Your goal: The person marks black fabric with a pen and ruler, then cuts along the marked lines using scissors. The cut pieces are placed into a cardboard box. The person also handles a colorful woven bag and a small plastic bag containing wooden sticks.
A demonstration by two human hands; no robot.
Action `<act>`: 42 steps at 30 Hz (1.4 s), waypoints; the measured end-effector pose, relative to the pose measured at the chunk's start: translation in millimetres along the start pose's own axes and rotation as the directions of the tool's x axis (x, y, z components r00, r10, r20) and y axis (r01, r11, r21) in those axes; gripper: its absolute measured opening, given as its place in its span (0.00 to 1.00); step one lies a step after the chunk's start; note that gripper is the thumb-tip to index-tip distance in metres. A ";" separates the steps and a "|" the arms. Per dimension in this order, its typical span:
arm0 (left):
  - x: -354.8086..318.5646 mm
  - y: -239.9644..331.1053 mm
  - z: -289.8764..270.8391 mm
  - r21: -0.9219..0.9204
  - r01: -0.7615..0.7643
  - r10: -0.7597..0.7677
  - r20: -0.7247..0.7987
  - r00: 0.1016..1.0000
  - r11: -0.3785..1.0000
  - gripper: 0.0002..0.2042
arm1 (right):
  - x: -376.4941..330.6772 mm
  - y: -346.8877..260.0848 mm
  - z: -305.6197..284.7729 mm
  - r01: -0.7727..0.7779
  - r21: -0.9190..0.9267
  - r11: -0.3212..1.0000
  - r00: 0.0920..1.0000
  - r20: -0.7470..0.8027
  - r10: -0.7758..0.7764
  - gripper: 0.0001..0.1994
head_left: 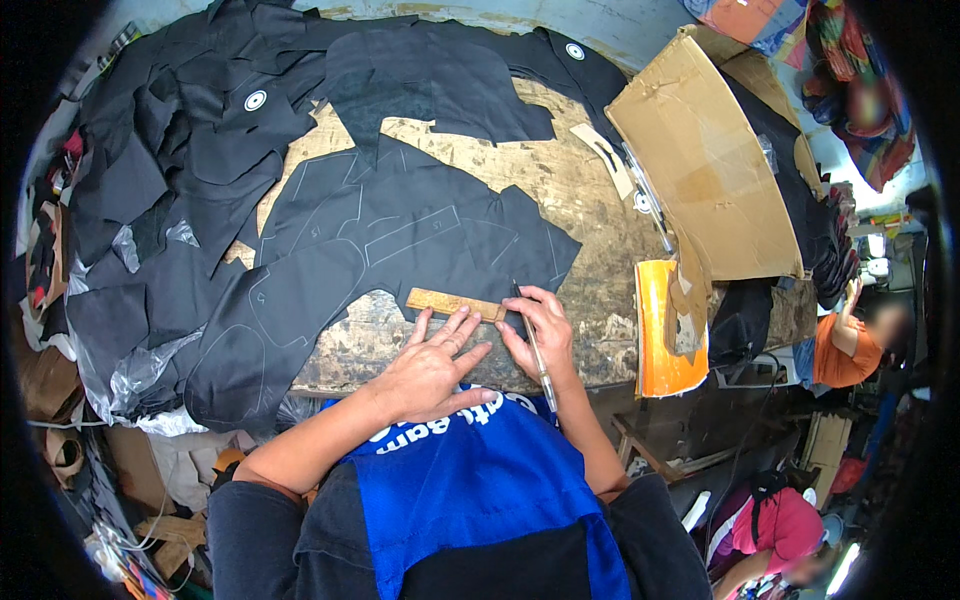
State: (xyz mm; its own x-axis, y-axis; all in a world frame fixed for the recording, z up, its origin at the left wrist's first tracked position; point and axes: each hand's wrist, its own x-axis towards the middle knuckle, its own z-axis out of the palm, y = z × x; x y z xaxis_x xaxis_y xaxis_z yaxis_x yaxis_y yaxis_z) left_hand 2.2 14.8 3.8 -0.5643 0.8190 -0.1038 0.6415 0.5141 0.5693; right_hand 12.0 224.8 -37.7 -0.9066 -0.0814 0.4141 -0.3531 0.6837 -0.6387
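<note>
Head view: one brown, wood-like rectangular strip (432, 300) on smooth black sheet (410, 215), left hand (430, 367) splayed against it; right hand (548, 335) grasping one slender silvery pen (541, 368).

- dark, loose short sleeves (255, 530), ending near the elbows
- bright blue garment panel (470, 480) with white lettering (437, 429)
- black lower section (490, 568)
</note>
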 end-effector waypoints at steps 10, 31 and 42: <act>-3.3 -1.2 2.2 -0.024 -0.029 0.030 0.062 0.998 0.999 0.32 | -2.5 1.5 -1.7 -0.187 0.175 0.967 0.982 0.032 0.185 0.15; -5.3 -3.3 13.2 -0.081 -0.037 0.041 0.045 0.998 0.996 0.38 | 32.0 -45.0 35.2 -0.303 0.459 0.835 0.945 0.256 0.203 0.07; -1.8 -0.8 6.1 -0.089 0.018 0.000 0.199 0.980 0.996 0.39 | 46.4 -56.9 56.4 -0.122 0.322 0.939 0.959 0.282 0.028 0.07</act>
State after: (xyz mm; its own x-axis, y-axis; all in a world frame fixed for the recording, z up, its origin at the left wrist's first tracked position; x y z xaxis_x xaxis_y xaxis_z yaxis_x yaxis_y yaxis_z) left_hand 5.8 14.5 -1.5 -0.4492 0.8535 -0.2642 0.5825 0.5040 0.6377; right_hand -23.0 141.2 -18.7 -0.9445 -0.2635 0.1963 -0.2952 0.4181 -0.8591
